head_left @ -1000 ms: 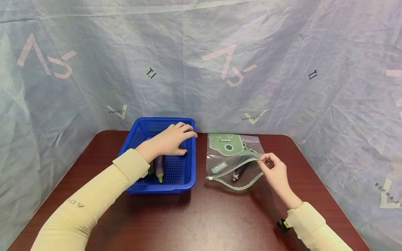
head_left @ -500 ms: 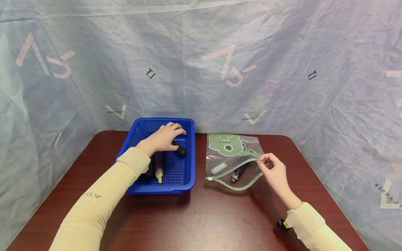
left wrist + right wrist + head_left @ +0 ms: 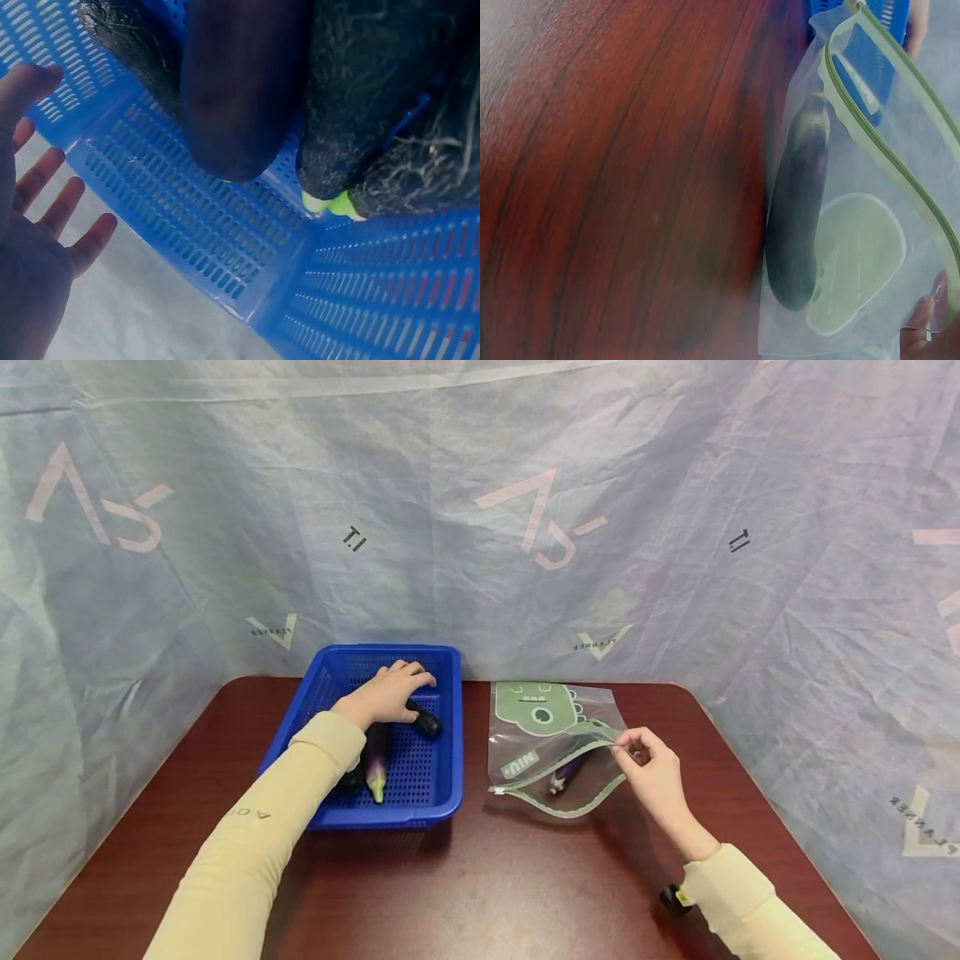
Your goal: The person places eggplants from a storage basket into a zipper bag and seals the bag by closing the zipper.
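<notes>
My left hand [image 3: 384, 695] hovers over the blue basket [image 3: 454, 777], fingers spread and nothing between them in the left wrist view. Below it lie a purple eggplant [image 3: 240, 90] and several dark, wrinkled vegetables [image 3: 356, 90], some with pale green tips. One dark vegetable [image 3: 426, 722] lies apart on the basket's right side; my hand partly covers it in the head view. With thumb and fingers, my right hand [image 3: 654, 772] pinches the edge of a clear zip bag [image 3: 525, 747] printed with a green dinosaur. Its mouth gapes, and an eggplant [image 3: 799, 217] lies inside.
Basket and bag sit side by side towards the back of the dark red wooden table [image 3: 480, 893]. A grey cloth [image 3: 435, 510] hangs right behind the table edge. A small black object [image 3: 675, 900] shows at the right cuff.
My left hand has drawn back leftward over the basket, uncovering more of the dark vegetable on its right side. My right hand keeps its pinch on the bag's edge.
</notes>
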A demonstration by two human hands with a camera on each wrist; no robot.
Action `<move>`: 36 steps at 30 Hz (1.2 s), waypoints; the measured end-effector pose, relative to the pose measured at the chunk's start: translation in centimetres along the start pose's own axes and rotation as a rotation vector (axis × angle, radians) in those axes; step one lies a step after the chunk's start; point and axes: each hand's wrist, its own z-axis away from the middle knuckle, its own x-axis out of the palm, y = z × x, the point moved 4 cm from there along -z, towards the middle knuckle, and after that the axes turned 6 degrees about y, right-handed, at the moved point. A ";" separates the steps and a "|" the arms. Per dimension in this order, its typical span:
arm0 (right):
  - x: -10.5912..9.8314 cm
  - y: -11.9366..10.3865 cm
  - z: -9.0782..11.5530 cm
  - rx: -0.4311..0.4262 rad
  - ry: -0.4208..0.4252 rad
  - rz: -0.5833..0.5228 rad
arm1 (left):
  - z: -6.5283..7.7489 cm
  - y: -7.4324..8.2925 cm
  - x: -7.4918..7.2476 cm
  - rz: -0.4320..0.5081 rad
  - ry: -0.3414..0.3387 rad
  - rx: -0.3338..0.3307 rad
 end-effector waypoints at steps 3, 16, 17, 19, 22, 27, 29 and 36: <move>0.1 -0.1 0.0 -0.005 -0.003 0.000 | -0.3 -0.3 0.5 0.004 -0.014 -0.022; 0.0 -0.2 -0.1 -0.019 0.002 0.013 | -1.2 -1.2 3.2 -0.059 -0.042 0.005; 0.0 -0.3 -0.1 -0.020 0.002 0.013 | -1.2 -1.2 3.4 -0.062 -0.045 0.009; 0.0 -0.3 -0.1 -0.021 0.002 0.011 | -1.3 -1.2 3.8 -0.066 -0.054 0.019; 0.0 -0.4 -0.2 -0.023 0.004 0.005 | -1.4 -1.2 4.0 -0.076 -0.067 0.023; 0.0 -0.4 -0.3 -0.021 0.007 -0.005 | -1.6 -1.0 4.2 -0.105 -0.087 0.033; 0.1 -0.4 -0.3 -0.019 0.007 -0.006 | -1.8 -0.9 4.5 -0.121 -0.104 0.047; 0.2 0.0 -0.3 -0.014 0.011 -0.003 | -2.4 -0.6 5.4 -0.127 -0.150 0.079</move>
